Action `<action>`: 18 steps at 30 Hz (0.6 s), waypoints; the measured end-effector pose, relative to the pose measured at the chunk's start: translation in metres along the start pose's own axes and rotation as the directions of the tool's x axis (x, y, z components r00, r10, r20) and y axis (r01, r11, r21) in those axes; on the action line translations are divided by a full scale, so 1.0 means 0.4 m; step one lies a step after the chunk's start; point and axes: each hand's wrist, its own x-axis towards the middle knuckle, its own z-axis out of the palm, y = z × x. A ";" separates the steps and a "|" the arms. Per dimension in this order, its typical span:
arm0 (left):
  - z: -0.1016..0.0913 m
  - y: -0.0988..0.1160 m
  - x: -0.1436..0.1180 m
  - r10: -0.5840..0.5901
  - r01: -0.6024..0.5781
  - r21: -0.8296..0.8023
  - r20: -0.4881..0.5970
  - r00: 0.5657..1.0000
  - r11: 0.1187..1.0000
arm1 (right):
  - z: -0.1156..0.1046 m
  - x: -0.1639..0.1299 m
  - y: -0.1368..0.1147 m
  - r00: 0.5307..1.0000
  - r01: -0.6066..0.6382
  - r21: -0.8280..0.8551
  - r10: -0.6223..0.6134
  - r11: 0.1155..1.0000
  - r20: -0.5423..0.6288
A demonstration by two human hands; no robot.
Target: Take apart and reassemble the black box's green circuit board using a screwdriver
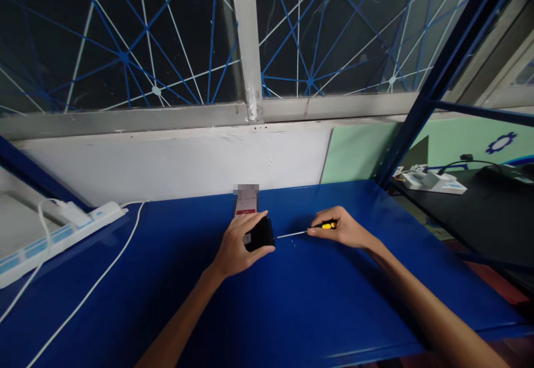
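The left hand (237, 248) is curled round a small black box (261, 233) and presses it down on the blue worktop (317, 312), prob. so it can't slide. The right hand (346, 227) pinches a thin screwdriver (306, 231) w/ a yellow & black handle, fingers closed on the grip. The metal tip lies flat & touches the right side of the box, so the tool can push straight in. Tiny specks, maybe screws, lie just beside the tip. A phone (246, 204) leans on the wall right behind the box. A white power strip (50, 240) w/ a cable sits well apart at the left.
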 end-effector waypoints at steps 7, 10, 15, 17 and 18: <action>0.004 0.002 0.000 0.022 -0.022 0.032 0.024 0.999 0.999 | 0.004 0.002 0.000 0.999 0.033 -0.036 -0.033 0.999 0.012; 0.007 0.003 -0.001 0.036 -0.037 0.049 0.032 0.999 0.998 | 0.000 0.001 0.002 0.999 0.022 -0.065 -0.020 0.998 0.031; 0.012 0.004 -0.002 0.048 -0.050 0.048 0.059 0.997 0.998 | -0.006 -0.004 0.006 0.996 -0.012 -0.089 0.020 0.996 0.092; 0.013 0.004 -0.003 0.047 -0.051 0.051 0.072 0.996 0.997 | -0.006 -0.004 0.009 0.993 -0.009 -0.085 0.019 0.996 0.117; 0.015 0.004 -0.003 0.047 -0.052 0.052 0.079 0.996 0.997 | -0.006 -0.004 0.011 0.992 -0.002 -0.081 0.012 0.997 0.127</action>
